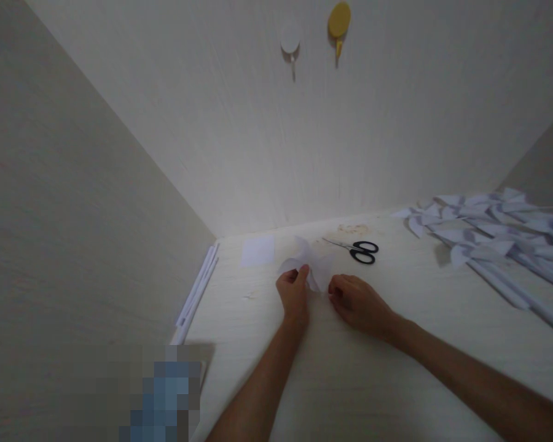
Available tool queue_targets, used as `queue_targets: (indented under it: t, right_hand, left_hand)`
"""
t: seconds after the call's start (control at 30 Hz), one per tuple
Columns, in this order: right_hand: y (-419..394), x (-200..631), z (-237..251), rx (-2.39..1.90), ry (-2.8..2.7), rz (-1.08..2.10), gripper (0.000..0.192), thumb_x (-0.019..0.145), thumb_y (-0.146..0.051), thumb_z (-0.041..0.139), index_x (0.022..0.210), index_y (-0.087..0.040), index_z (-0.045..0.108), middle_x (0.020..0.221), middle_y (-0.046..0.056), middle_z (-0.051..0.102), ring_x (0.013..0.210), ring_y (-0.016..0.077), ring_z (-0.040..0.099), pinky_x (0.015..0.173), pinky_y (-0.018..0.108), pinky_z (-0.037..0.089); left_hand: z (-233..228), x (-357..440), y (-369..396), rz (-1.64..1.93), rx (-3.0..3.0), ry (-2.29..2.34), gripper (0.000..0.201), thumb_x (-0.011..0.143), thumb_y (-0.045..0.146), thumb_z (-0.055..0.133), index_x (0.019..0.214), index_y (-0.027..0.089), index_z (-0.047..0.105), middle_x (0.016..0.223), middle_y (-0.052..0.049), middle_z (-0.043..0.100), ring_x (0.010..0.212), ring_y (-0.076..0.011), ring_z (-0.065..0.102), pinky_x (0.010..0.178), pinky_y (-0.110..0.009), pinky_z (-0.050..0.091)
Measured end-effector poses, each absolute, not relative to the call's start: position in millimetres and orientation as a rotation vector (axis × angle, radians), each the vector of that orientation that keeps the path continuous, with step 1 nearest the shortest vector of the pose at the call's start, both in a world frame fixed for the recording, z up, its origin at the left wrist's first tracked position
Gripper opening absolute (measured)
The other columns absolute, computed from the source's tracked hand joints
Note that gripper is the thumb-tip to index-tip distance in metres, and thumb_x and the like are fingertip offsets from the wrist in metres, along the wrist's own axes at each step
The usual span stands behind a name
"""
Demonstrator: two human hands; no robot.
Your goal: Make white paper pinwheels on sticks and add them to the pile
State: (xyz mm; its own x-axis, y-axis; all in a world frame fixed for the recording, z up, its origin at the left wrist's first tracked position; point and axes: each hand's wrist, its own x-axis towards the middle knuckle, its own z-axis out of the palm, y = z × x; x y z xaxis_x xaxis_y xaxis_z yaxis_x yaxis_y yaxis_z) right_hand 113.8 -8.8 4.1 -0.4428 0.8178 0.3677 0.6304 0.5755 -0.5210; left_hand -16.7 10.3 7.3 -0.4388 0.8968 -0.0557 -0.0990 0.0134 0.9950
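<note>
My left hand [295,294] pinches a white paper pinwheel [308,253] between thumb and fingers, its curved blades fanning out past the fingertips. Just right of it, my right hand [360,305] is closed, fingertips drawn together near the pinwheel's lower right edge. Whatever those fingers may hold is hidden or too small to name. Beyond the hands lie scissors [363,252] with black handles, blades pointing left. A square sheet of white paper [258,250] rests flat to the left of the pinwheel.
Several paper pinwheels [482,245] on rolled paper sticks lie at the right. More white paper rolls [198,285] line the left wall. A white hook [290,40] and a yellow hook [340,21] are on the back wall. A blurred-out blue patch [163,393] covers the lower left.
</note>
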Motion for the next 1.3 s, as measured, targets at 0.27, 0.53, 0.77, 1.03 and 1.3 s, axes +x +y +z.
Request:
queue_targets:
  t: [0.27,0.53,0.77,1.03,1.3]
  right_hand:
    - [-5.6,116.8,-1.6,-1.037,-2.023,0.515,0.01,0.071,-0.008,0.045,0.072,-0.017,0.05,0.066,0.002,0.056,0.062,0.0123,0.052,0.059,0.023,0.042]
    - [-5.9,116.8,1.9,-0.944,-1.836,0.362,0.009,0.074,-0.012,0.046,0.073,-0.018,0.052,0.065,0.002,0.056,0.058,0.011,0.051,0.056,0.022,0.043]
    - [-5.8,117.5,2.1,-0.98,-1.752,0.312,0.007,0.074,-0.014,0.049,0.074,-0.018,0.055,0.064,0.002,0.058,0.056,0.0111,0.053,0.055,0.023,0.044]
    - [-4.7,117.5,1.5,-1.048,-1.761,0.284,0.006,0.074,-0.016,0.049,0.073,-0.018,0.055,0.06,0.0,0.056,0.052,0.0101,0.051,0.051,0.022,0.044]
    - [-5.3,117.5,2.0,-1.046,-1.746,0.266,0.006,0.075,-0.017,0.048,0.073,-0.018,0.054,0.061,0.0,0.057,0.053,0.0103,0.052,0.054,0.022,0.044]
  left_hand:
    - [4.1,-19.0,13.3,1.566,0.834,1.509,0.026,0.055,0.028,0.058,0.041,0.014,0.043,0.04,0.007,0.033,0.039,-0.0048,0.027,0.04,-0.02,0.024]
    - [8.5,-17.2,10.5,1.542,0.854,1.53,0.023,0.055,0.029,0.058,0.042,0.012,0.049,0.041,0.005,0.04,0.04,-0.006,0.034,0.041,-0.02,0.026]
    - [10.7,-11.9,5.8,1.456,0.941,1.471,0.021,0.056,0.029,0.06,0.046,0.011,0.055,0.043,0.003,0.045,0.041,-0.0071,0.038,0.043,-0.021,0.03]
    - [16.8,-7.0,1.4,1.397,1.076,1.503,0.024,0.057,0.029,0.059,0.041,0.012,0.05,0.04,0.005,0.037,0.041,-0.0058,0.032,0.041,-0.02,0.026]
    - [17.7,-4.9,-1.8,1.361,1.213,1.496,0.025,0.06,0.028,0.057,0.042,0.012,0.051,0.042,0.004,0.038,0.041,-0.006,0.032,0.042,-0.019,0.027]
